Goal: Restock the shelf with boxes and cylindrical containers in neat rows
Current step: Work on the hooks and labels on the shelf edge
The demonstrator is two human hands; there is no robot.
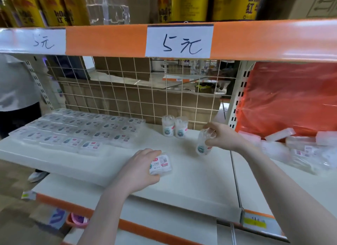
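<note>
Left hand (140, 169) grips a box (161, 164), right hand (221, 136) grips a tilted tub (204, 144); set down crooked, it may topple the two standing tubs (174, 126).

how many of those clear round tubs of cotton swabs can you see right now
3: two clear cylindrical swab containers stand side by side by the wire grid at the shelf's back; the third is tilted in the right hand. More may hide in the right-hand pile.

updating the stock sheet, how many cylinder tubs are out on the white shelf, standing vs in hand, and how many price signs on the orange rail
Standing tubs: 2
Tub in right hand: 1
Price signs: 2
Total: 5
</note>
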